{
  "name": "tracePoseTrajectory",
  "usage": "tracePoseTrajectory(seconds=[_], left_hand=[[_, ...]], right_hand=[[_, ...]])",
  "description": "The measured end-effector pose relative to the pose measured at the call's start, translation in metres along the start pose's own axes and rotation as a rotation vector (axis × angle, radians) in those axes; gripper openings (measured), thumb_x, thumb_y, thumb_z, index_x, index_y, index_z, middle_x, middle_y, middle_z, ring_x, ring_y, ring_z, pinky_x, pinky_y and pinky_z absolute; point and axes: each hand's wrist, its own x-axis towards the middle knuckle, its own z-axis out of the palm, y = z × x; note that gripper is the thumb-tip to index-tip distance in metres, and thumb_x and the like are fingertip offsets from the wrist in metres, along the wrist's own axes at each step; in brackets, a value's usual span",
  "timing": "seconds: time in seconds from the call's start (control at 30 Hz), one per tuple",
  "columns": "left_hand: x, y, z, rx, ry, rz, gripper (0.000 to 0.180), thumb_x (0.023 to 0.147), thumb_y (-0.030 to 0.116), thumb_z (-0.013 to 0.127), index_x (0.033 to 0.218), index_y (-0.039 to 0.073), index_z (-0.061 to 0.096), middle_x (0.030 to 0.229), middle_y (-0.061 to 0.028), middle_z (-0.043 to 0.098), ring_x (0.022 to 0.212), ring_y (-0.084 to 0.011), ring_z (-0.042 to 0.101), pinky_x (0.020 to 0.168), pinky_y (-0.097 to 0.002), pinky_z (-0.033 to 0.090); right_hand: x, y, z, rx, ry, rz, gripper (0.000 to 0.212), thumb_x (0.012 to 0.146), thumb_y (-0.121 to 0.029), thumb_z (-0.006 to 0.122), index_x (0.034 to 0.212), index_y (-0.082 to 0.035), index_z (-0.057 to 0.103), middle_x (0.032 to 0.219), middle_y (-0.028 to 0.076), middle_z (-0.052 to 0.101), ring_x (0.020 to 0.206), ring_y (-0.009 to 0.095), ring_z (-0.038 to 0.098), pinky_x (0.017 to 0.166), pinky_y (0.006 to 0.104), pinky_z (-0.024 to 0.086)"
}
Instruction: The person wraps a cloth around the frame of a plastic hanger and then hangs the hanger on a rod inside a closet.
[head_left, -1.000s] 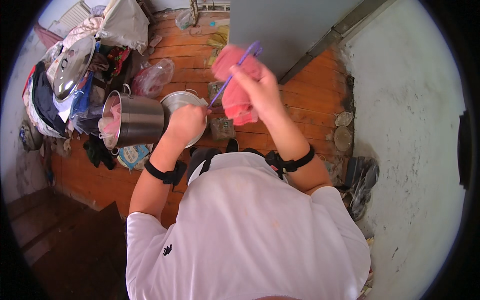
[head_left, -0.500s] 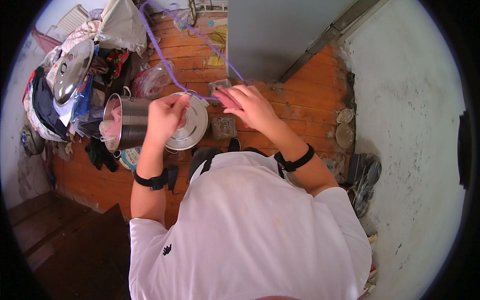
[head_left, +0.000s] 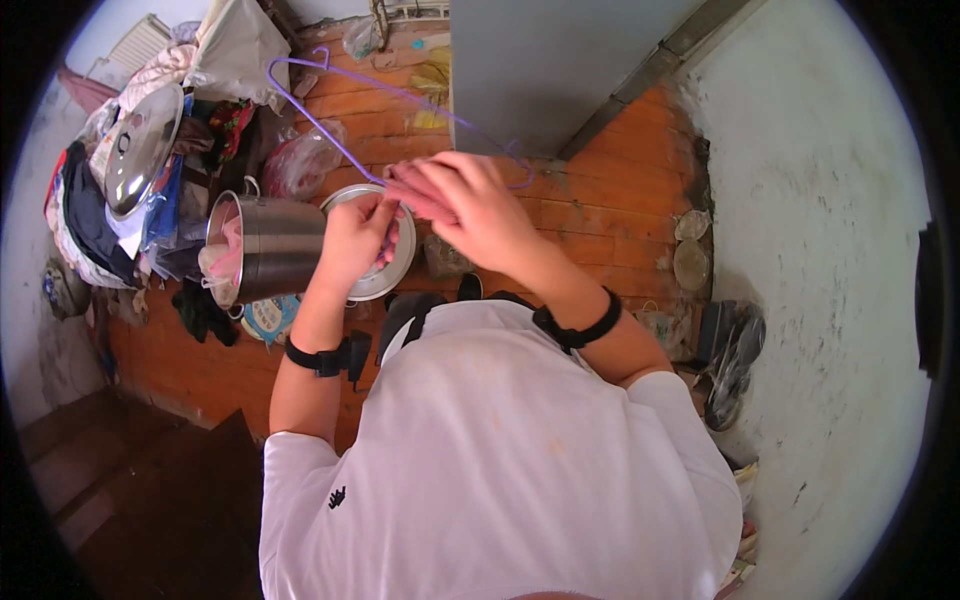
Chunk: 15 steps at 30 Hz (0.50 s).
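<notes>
In the head view, 2 bare hands work close together in front of the person's body. The task's things are a purple hanger (head_left: 312, 121) and a pink cloth (head_left: 418, 192). The hanger is slim and angular, its frame reaching forward over the wooden floor (head_left: 590, 235). The cloth looks soft, dull rose and bunched; it sits beside the near corner of the hanger, and whether it wraps the bar cannot be told.

The left hand (head_left: 350, 240) pinches the hanger's near corner between thumb and forefinger, with the other fingers curled in. The right hand (head_left: 485, 210) has its fingers bent and close together over the cloth, which is held between them and the thumb.

Below and left of the hands stand a steel pot (head_left: 285, 245), with pink fabric at its mouth, and a pale round lid (head_left: 390, 272). Near the pot lies a blue-and-white packet (head_left: 270, 318) with print too small to read. The person's white shirt (head_left: 520, 430) bears 1 small black emblem (head_left: 337, 497) on the chest.
</notes>
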Motion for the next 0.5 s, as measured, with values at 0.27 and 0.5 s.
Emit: tracePoseTrajectory(seconds=[0.27, 0.5], left_hand=[[-0.002, 0.011, -0.003, -0.375, 0.002, -0.005, 0.034, 0.115, 0.027, 0.059, 0.095, 0.001, 0.066, 0.068, -0.0041, 0.061, 0.048, -0.0140, 0.058, 0.041, -0.0272, 0.040], [-0.014, 0.008, -0.067, -0.536, -0.053, -0.050, 0.038, 0.115, 0.030, 0.060, 0.095, -0.002, 0.068, 0.063, -0.0051, 0.058, 0.040, -0.0136, 0.049, 0.036, -0.0276, 0.032]], right_hand=[[-0.002, 0.015, 0.015, -0.254, 0.108, -0.119, 0.082, 0.073, -0.010, 0.090, 0.150, -0.011, 0.062, 0.148, 0.006, 0.059, 0.124, 0.036, 0.057, 0.105, 0.0449, 0.057], [-0.025, 0.075, -0.025, -0.400, 0.126, -0.061, 0.073, 0.074, -0.005, 0.085, 0.144, -0.017, 0.069, 0.144, -0.001, 0.063, 0.120, 0.033, 0.060, 0.103, 0.0417, 0.058]])
